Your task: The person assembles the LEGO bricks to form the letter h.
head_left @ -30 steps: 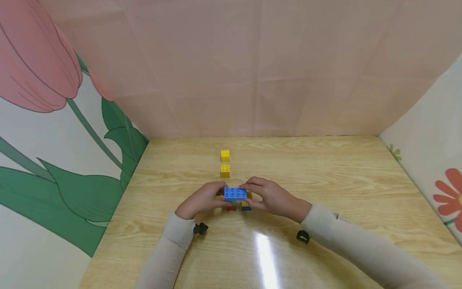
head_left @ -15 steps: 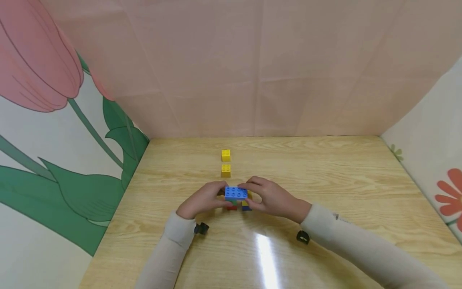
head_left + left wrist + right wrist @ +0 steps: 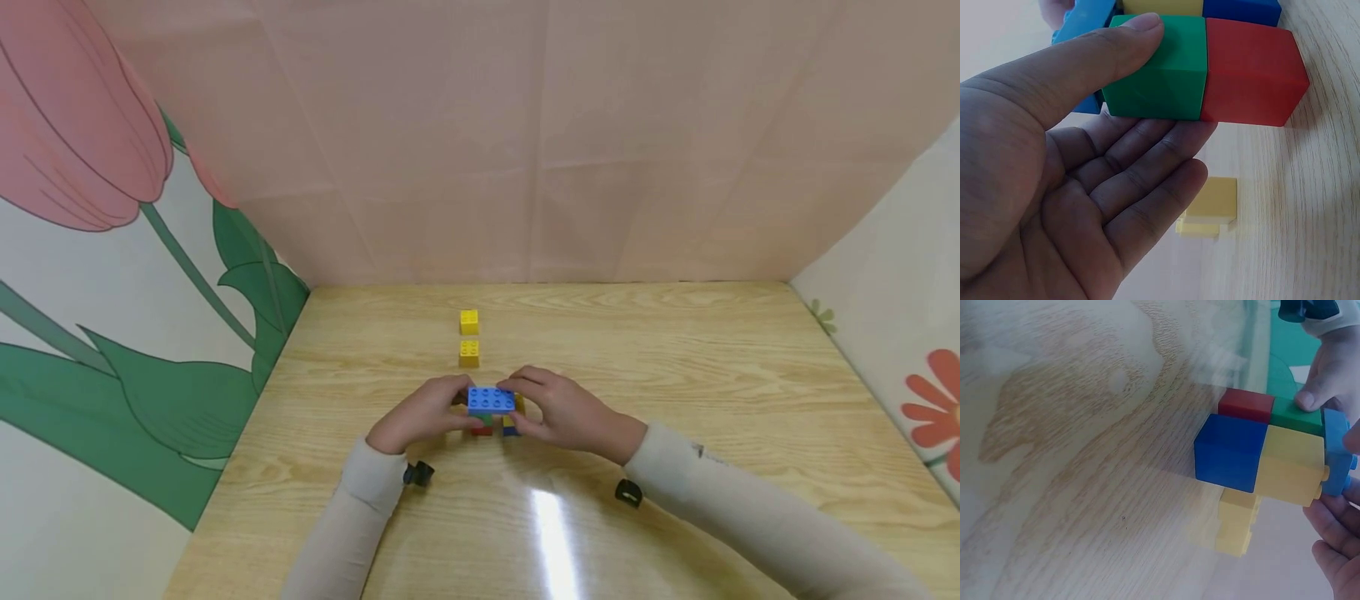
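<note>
A small block stack stands on the wooden table [image 3: 675,358] between both hands. Its top is a light blue studded brick [image 3: 491,401]. Beneath it are a green block [image 3: 1160,69], a red block [image 3: 1250,72], a dark blue block [image 3: 1229,450] and a yellow block [image 3: 1291,465]. My left hand [image 3: 427,411] pinches the stack from the left, with the thumb [image 3: 1125,40] on the green block's near face and the fingers [image 3: 1160,140] on its far side. My right hand [image 3: 555,410] grips the stack's right end, fingers curled over the blue brick's edge.
Two yellow bricks lie beyond the stack in a line, one near [image 3: 468,353] and one farther back [image 3: 468,321]. Pink and flower-printed walls enclose the table at the back, left and right.
</note>
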Demonstrator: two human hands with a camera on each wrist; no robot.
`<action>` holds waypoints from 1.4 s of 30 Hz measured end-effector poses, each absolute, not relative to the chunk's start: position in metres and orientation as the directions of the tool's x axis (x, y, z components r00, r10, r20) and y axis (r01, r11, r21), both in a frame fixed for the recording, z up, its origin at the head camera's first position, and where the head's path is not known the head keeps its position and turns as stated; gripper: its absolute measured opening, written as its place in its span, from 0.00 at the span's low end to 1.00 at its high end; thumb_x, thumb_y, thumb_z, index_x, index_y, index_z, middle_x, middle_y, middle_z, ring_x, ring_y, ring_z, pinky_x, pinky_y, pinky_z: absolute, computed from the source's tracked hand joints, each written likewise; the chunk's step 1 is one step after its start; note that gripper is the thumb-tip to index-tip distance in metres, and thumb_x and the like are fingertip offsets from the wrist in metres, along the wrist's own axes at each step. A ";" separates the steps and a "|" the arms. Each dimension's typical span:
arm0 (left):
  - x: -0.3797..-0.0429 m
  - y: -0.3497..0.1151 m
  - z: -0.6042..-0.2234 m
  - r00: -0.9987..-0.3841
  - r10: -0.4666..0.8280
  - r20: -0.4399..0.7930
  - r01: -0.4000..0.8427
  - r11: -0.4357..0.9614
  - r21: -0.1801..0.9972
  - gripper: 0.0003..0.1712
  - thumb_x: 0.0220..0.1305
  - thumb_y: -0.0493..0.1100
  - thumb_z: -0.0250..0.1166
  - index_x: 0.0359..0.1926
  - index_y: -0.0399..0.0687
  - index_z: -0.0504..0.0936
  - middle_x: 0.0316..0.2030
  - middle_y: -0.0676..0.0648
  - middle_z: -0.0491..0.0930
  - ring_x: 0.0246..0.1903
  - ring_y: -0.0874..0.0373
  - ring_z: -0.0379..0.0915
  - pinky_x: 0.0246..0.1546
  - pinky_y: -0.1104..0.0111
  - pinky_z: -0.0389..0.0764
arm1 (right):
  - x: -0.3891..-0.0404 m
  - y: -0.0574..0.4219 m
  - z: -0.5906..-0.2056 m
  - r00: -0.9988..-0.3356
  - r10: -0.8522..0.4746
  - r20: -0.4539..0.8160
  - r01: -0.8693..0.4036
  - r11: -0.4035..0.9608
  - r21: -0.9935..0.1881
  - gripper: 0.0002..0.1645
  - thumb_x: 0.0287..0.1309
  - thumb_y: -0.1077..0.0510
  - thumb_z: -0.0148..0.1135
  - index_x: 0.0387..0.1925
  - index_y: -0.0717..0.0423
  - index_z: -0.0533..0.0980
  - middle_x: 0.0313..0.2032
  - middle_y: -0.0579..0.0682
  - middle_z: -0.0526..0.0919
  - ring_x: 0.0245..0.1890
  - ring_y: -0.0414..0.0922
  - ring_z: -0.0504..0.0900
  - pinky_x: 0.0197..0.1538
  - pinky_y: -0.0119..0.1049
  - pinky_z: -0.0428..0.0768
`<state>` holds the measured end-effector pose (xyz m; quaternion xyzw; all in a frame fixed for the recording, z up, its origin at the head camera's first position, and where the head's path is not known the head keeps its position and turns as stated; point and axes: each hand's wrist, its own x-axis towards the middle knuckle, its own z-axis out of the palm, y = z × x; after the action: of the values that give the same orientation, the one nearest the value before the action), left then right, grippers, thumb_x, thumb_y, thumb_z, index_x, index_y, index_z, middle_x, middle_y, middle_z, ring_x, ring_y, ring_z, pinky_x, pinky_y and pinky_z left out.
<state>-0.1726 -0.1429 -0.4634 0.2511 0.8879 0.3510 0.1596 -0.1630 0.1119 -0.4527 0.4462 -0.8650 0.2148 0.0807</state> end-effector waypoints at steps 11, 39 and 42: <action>-0.173 -0.143 -0.463 -0.819 0.564 -0.105 0.342 0.628 0.699 0.15 0.58 0.49 0.72 0.43 0.56 0.77 0.40 0.59 0.80 0.39 0.66 0.76 0.38 0.71 0.79 | -0.164 0.107 -0.453 -0.556 -0.737 0.385 -0.829 0.457 -0.322 0.29 0.56 0.51 0.71 0.58 0.54 0.75 0.52 0.45 0.77 0.48 0.38 0.78 0.47 0.31 0.80; -0.171 -0.142 -0.461 -0.822 0.559 -0.106 0.346 0.639 0.687 0.14 0.59 0.50 0.72 0.40 0.55 0.76 0.38 0.58 0.80 0.35 0.63 0.75 0.34 0.70 0.79 | -0.163 0.104 -0.454 -0.595 -0.714 0.368 -0.799 0.477 -0.367 0.23 0.58 0.53 0.70 0.54 0.54 0.78 0.49 0.44 0.78 0.44 0.37 0.78 0.42 0.28 0.80; -0.172 -0.142 -0.461 -0.823 0.559 -0.103 0.350 0.641 0.683 0.13 0.59 0.50 0.72 0.40 0.56 0.76 0.38 0.59 0.80 0.34 0.63 0.75 0.34 0.70 0.78 | -0.163 0.105 -0.454 -0.601 -0.713 0.360 -0.794 0.484 -0.367 0.22 0.59 0.51 0.68 0.54 0.53 0.78 0.49 0.44 0.78 0.44 0.36 0.78 0.41 0.27 0.80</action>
<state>-0.1719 -0.1418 -0.4610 0.2544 0.8926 0.3389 0.1541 -0.1630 0.1047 -0.4536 0.4396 -0.8576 0.2549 0.0795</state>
